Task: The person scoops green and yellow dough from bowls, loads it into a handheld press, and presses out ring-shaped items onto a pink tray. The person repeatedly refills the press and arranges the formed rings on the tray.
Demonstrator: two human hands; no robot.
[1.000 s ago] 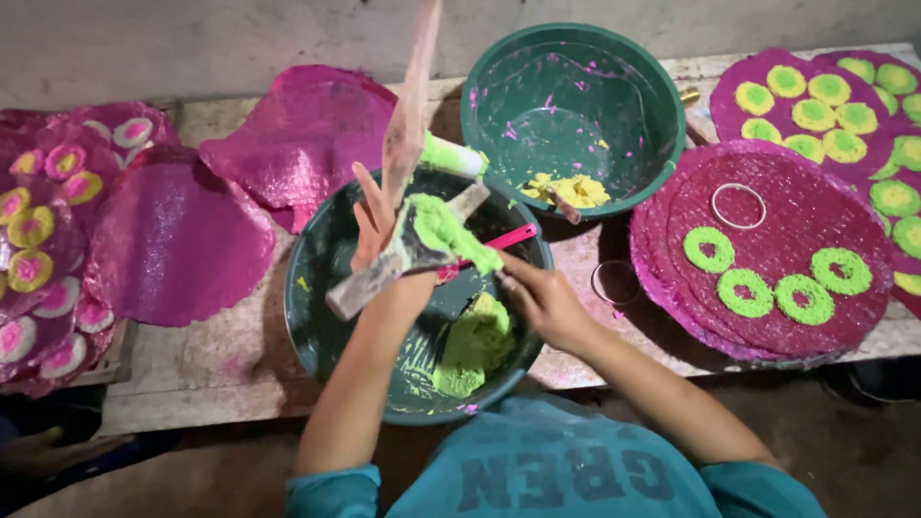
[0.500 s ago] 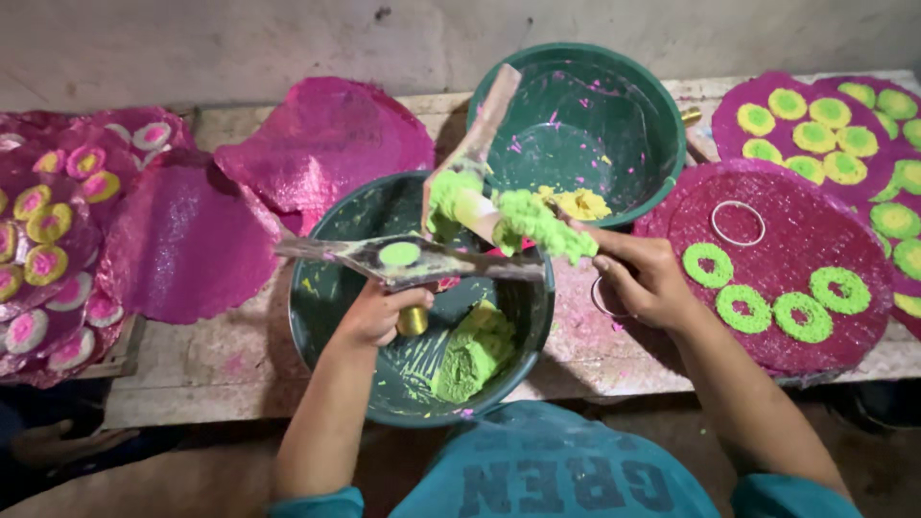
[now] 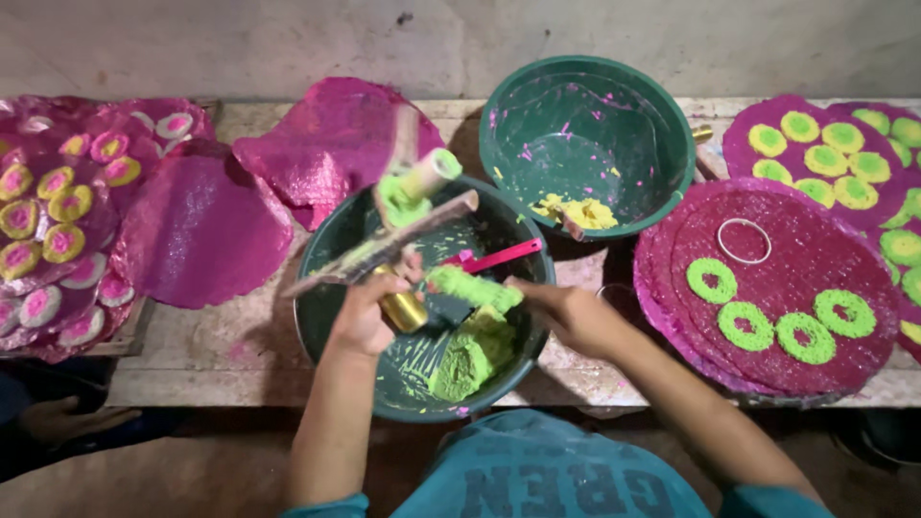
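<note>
Both hands worked over a dark green bowl (image 3: 331, 331) near the front of a long, worn wooden bench (image 3: 206, 350), which stood against a plain grey wall (image 3: 240, 43). Big pink mats (image 3: 197, 230) lay on the bench, and one round mat (image 3: 815, 249) on the right carried green rings (image 3: 746, 324). A second green bowl (image 3: 614, 105) behind held a bit of yellow powder (image 3: 580, 213). The left hand (image 3: 363, 315) was closed around a press tool (image 3: 384, 247) with a brass tube (image 3: 403, 309), held above the bowl. The right hand (image 3: 576, 317) pinched a lump of green powder (image 3: 472, 288) beside the tool. More green powder (image 3: 465, 364) sat in the bowl. The tool was blurry, so its shape was hard to tell. The far mats were cut off at both edges.
</note>
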